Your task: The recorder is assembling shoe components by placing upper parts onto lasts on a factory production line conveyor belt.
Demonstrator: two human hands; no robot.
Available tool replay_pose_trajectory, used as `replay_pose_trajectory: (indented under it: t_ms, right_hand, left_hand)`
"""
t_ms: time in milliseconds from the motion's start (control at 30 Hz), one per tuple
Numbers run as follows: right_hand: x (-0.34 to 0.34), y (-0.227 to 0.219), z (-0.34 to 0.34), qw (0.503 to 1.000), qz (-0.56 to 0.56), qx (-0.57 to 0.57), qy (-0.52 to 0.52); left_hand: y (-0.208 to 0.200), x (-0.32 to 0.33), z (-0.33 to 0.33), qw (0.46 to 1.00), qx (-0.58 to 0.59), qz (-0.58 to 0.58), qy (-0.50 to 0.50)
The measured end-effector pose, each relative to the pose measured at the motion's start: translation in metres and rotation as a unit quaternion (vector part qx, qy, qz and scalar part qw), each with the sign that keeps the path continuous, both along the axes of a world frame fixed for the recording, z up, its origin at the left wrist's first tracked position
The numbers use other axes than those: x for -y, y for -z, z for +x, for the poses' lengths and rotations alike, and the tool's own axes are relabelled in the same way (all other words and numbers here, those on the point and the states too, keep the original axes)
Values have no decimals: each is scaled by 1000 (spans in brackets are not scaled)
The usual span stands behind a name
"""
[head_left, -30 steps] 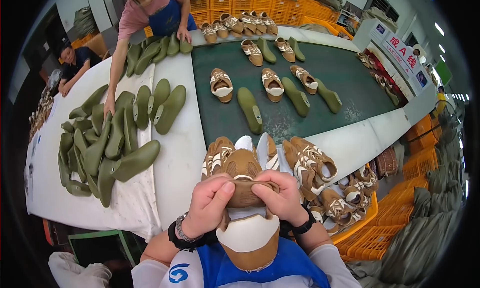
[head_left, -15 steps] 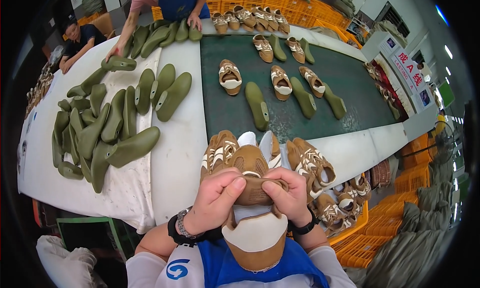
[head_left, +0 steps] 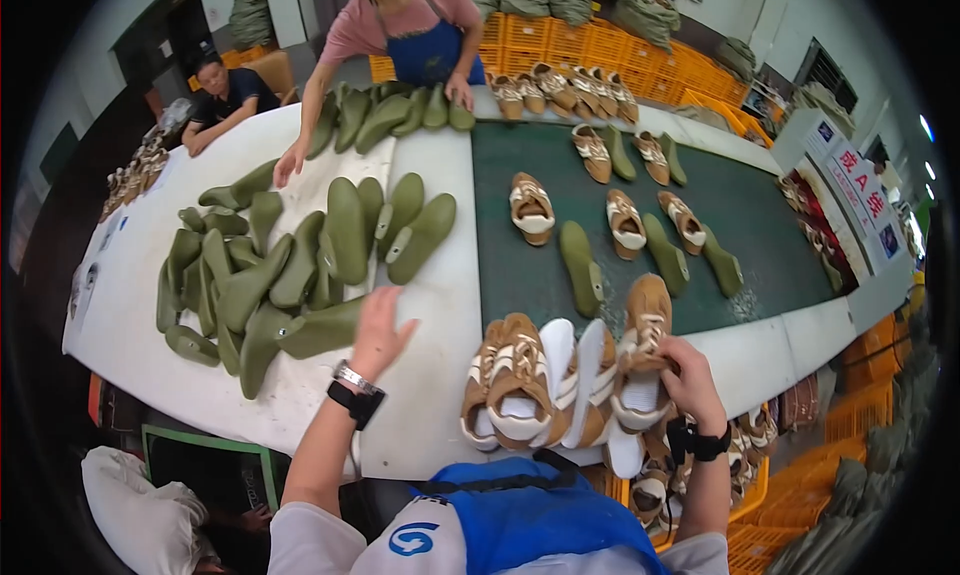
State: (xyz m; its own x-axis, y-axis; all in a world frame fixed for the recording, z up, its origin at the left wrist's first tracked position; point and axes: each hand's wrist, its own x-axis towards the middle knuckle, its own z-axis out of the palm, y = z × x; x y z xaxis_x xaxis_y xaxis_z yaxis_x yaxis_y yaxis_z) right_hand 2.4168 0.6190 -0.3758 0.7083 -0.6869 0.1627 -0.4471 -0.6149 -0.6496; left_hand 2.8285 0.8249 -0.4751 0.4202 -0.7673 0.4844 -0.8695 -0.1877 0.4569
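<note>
Your right hand (head_left: 690, 383) grips one brown-and-white sneaker upper (head_left: 648, 303) by its side, at the table's near edge; four more uppers (head_left: 520, 365) stand left of it. Your left hand (head_left: 378, 330) is empty, thumb spread, beside heaped green shoe lasts (head_left: 345, 230), too overlapped to count. Outside the machine opening (head_left: 822, 237), the green belt (head_left: 515, 290) bears five sneakers (head_left: 532, 215) and five lasts (head_left: 580, 268). White worktop (head_left: 430, 345) borders it; orange crates (head_left: 565, 43) stack behind.
</note>
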Motion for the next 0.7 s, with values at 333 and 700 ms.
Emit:
replay_pose_trajectory:
  t_ms: [333,700]
  right_hand:
    - [-1,50,-6,996,-9,-68,54]
    - [-20,57,16,992,-80,-80,54]
  left_hand:
    - [57,-99,137,922,65,358,-132]
    - [43,6,0,919,-130,370,-37]
